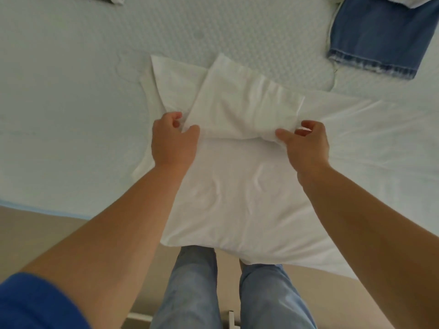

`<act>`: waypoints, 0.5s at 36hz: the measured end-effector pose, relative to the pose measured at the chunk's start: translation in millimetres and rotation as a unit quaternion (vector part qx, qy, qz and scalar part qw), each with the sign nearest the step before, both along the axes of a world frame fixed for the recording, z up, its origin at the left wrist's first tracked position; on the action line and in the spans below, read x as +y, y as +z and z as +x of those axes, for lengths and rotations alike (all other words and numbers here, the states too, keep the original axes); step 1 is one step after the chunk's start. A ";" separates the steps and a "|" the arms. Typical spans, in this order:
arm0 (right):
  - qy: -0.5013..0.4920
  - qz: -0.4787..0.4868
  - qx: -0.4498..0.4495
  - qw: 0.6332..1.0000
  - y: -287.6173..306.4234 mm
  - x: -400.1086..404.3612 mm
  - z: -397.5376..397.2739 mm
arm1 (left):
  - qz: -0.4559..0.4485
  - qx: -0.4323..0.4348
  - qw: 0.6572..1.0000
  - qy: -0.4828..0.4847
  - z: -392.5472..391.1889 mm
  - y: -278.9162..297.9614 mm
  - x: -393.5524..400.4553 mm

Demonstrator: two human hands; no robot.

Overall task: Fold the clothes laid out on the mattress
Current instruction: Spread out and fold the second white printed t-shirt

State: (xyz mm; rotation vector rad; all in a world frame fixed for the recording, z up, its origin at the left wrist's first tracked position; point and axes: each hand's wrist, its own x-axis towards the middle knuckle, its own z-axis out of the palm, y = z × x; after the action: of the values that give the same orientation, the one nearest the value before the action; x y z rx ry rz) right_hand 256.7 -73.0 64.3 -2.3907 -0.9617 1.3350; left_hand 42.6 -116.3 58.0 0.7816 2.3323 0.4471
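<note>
1. The white soft-cotton garment (237,186) lies on the pale quilted mattress (71,103), its near hem hanging over the mattress edge.
2. The left hand (172,138) pinches the left corner of a raised fold; the right hand (306,143) pinches its right corner.
3. Risk, as judged: uneven pull between the hands could skew the fold; the overhanging hem could drag the garment towards the floor.
4. Folded blue denim jeans (380,36) lie far right, well apart.
5. No brand, label or legible writing is visible.

White garment (237,186), pale dotted mattress (71,91), blue jeans (380,36) (faded hem)
</note>
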 end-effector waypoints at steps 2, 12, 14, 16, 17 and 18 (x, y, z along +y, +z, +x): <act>-0.013 -0.001 0.029 1.000 0.3 -2.8 -2.0 | 0.013 0.008 1.000 -0.020 -1.6 -1.1 -5.1; -0.136 -0.036 0.314 0.939 7.3 2.0 7.1 | -0.036 -0.143 0.988 -0.040 -17.7 5.9 15.7; -0.097 -0.043 0.291 0.951 6.4 2.5 10.5 | -0.055 -0.172 0.983 -0.037 -20.8 6.1 18.2; -0.046 -0.052 0.244 0.967 4.3 4.0 15.4 | -0.051 -0.180 0.982 -0.034 -24.4 8.8 19.3; -0.021 -0.057 0.225 0.972 3.3 5.2 18.2 | -0.045 -0.182 0.982 -0.031 -27.0 9.8 19.4; -0.002 -0.065 0.214 0.975 2.4 6.7 20.9 | -0.038 -0.181 0.982 -0.030 -29.2 10.8 18.9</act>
State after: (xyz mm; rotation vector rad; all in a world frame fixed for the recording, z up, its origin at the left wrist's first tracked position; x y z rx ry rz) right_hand 277.5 -66.3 66.6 -2.0510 -0.7648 1.8579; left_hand 13.4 -97.4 68.8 0.6711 1.9705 0.4320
